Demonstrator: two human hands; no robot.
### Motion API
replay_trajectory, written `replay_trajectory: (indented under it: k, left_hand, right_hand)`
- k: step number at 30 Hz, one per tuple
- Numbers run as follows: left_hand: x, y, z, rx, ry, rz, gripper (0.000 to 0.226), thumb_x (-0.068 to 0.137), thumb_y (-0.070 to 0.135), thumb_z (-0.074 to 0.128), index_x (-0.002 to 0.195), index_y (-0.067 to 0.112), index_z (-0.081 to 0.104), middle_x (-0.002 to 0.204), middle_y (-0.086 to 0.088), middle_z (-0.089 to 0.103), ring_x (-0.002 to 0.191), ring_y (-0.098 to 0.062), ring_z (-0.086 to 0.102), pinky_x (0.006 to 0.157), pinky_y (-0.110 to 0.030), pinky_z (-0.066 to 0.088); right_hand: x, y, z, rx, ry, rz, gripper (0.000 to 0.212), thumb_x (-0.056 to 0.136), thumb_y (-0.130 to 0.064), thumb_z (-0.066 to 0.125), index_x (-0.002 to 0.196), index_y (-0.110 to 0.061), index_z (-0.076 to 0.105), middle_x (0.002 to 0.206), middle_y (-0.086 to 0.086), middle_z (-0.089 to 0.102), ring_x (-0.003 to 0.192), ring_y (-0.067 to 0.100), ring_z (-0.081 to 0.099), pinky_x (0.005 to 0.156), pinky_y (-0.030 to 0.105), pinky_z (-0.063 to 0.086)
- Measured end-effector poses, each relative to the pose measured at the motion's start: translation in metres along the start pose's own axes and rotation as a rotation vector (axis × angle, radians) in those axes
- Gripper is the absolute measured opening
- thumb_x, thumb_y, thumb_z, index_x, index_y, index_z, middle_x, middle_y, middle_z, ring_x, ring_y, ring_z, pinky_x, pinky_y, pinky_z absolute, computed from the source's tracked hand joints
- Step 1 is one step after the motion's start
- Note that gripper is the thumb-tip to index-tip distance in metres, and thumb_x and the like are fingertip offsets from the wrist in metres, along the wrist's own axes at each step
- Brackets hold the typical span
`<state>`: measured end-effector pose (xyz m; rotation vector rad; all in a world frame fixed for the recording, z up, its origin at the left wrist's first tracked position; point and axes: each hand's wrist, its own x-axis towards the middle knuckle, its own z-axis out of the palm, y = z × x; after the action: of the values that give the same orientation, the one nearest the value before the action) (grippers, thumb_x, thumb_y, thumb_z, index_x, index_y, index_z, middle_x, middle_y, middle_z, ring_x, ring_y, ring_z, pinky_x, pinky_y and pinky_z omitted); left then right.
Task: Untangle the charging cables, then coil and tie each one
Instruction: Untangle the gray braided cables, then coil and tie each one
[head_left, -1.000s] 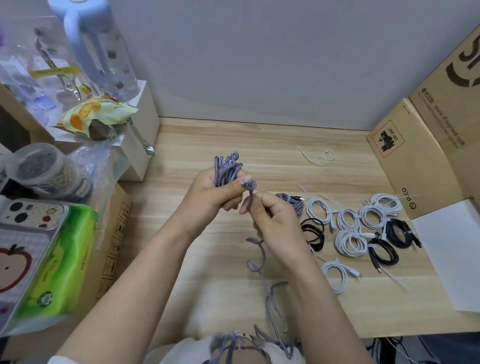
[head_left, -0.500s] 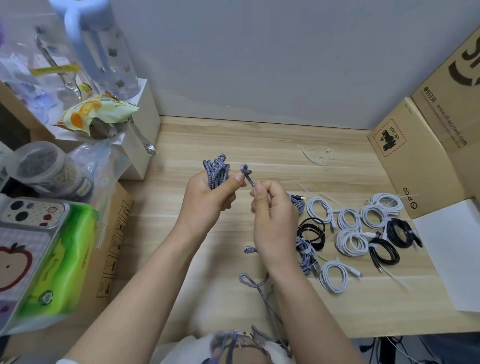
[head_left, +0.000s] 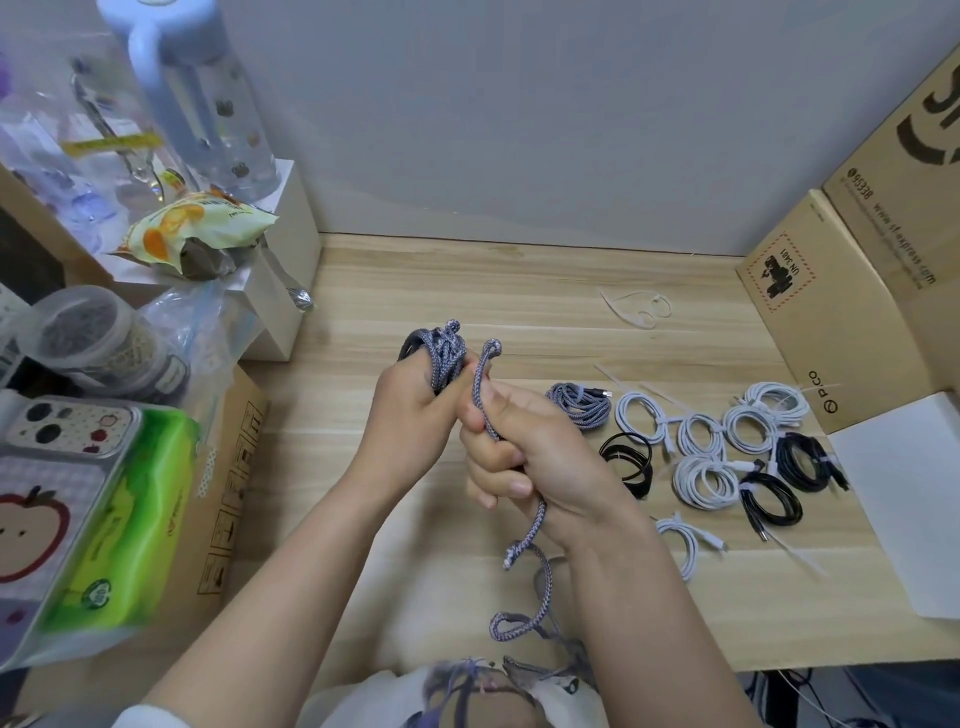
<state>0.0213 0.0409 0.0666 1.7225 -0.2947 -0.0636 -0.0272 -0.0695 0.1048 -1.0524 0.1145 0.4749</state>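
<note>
We see the left hand (head_left: 415, 400) held above the middle of the desk (head_left: 519, 291), its fingers curled tightly round a bundle of loops of the braided grey cable (head_left: 441, 353); the loops stick up out of the fist. Touching it on the right, the right hand (head_left: 524, 457) is closed round the next stretch of the same cable, with a short bend of it standing up above the thumb. Below that fist the loose tail (head_left: 524, 582) hangs in kinks down past the desk's near edge into our lap.

Toward the right edge lie the finished coils: a coiled grey cable (head_left: 579, 405) nearest the hands, then the white coils (head_left: 706, 447) and black coils (head_left: 779, 483) packed close together, some touching. One white coil (head_left: 683, 540) lies near the near edge, just beside the right wrist. Clear ties (head_left: 636, 309) lie toward the far edge.

The cardboard box (head_left: 831, 332) walls off the right edge, with a white sheet (head_left: 904, 499) at the near right corner. A white stand (head_left: 291, 270) and clutter crowd the left edge. Bare wood shows between the hands and the far edge, and on the left.
</note>
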Motion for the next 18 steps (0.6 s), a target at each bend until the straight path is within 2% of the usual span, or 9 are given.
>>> replay_trajectory:
  k: [2,4,5,7,10,12,15,16,18]
  left_hand:
    - [0.002,-0.004,-0.003,0.154,0.016,0.064,0.037,0.094,0.015,0.057,0.063,0.030,0.043,0.050,0.017,0.048,0.061,0.002,0.047,0.059,-0.011,0.031]
    - [0.006,-0.007,-0.007,0.352,-0.025,0.099,0.042,0.092,0.014,0.059,0.061,0.034,0.038,0.055,0.014,0.042,0.069,-0.010,0.044,0.059,-0.012,0.030]
    - [0.008,-0.008,-0.009,0.429,-0.088,0.060,0.045,0.090,0.011,0.059,0.059,0.034,0.035,0.057,0.014,0.041,0.067,-0.010,0.040,0.059,-0.013,0.030]
    - [0.009,-0.012,-0.013,0.444,-0.260,-0.144,0.042,0.087,0.011,0.061,0.056,0.028,0.038,0.055,0.011,0.042,0.058,-0.006,0.040,0.055,-0.015,0.032]
    - [0.008,-0.016,-0.025,0.164,-0.497,-0.340,0.029,0.080,0.027,0.069,0.060,0.018,0.050,0.045,0.007,0.045,0.044,-0.007,0.041,0.050,-0.022,0.037]
    - [0.008,-0.012,-0.037,0.041,-0.610,-0.351,0.026,0.075,0.035,0.067,0.056,0.021,0.055,0.039,0.003,0.041,0.042,-0.012,0.038,0.050,-0.023,0.038]
    - [0.009,-0.006,-0.051,-0.189,-0.807,-0.341,0.038,0.077,0.037,0.062,0.045,0.020,0.051,0.036,0.004,0.035,0.038,-0.014,0.031,0.049,-0.023,0.038]
    - [0.009,-0.006,-0.055,-0.294,-0.863,-0.337,0.040,0.079,0.036,0.063,0.045,0.021,0.049,0.036,0.006,0.033,0.038,-0.013,0.030,0.048,-0.021,0.038]
    - [0.009,-0.007,-0.058,-0.532,-0.966,-0.327,0.032,0.086,0.036,0.061,0.057,0.025,0.053,0.038,0.006,0.028,0.038,-0.010,0.029,0.047,-0.017,0.038]
  right_hand:
    - [-0.004,-0.005,0.001,0.028,-0.006,-0.011,0.034,0.100,-0.027,0.031,0.072,-0.011,0.041,0.039,-0.011,0.026,0.027,0.002,0.025,0.039,0.017,0.035]
    - [-0.010,-0.011,0.000,0.038,-0.013,-0.046,0.034,0.099,-0.029,0.038,0.071,-0.011,0.043,0.039,-0.011,0.026,0.027,0.003,0.027,0.040,0.018,0.036]
    - [-0.013,-0.014,0.000,0.019,-0.025,-0.064,0.032,0.096,-0.031,0.042,0.071,-0.011,0.045,0.039,-0.010,0.027,0.028,0.005,0.029,0.041,0.019,0.035]
    - [-0.017,-0.019,-0.001,-0.086,-0.020,-0.101,0.023,0.088,-0.029,0.046,0.072,-0.013,0.051,0.041,-0.009,0.030,0.031,0.006,0.034,0.043,0.019,0.033]
    - [-0.020,-0.025,-0.011,-0.130,0.082,-0.175,0.010,0.079,-0.015,0.056,0.069,-0.015,0.057,0.041,-0.011,0.037,0.032,0.006,0.035,0.041,0.017,0.030]
    - [-0.020,-0.025,-0.020,-0.109,0.191,-0.194,0.009,0.076,-0.015,0.058,0.068,-0.014,0.062,0.041,-0.010,0.033,0.033,0.006,0.035,0.040,0.015,0.030]
    - [-0.017,-0.023,-0.029,-0.116,0.323,-0.199,0.008,0.074,-0.015,0.068,0.068,-0.013,0.065,0.042,-0.007,0.029,0.034,0.008,0.036,0.039,0.015,0.029]
    - [-0.016,-0.023,-0.031,-0.127,0.350,-0.193,0.010,0.076,-0.017,0.069,0.067,-0.012,0.065,0.043,-0.007,0.029,0.034,0.008,0.037,0.039,0.015,0.028]
    - [-0.013,-0.020,-0.031,-0.159,0.378,-0.178,0.014,0.082,-0.018,0.060,0.069,-0.011,0.064,0.042,-0.006,0.030,0.035,0.008,0.038,0.038,0.016,0.027]
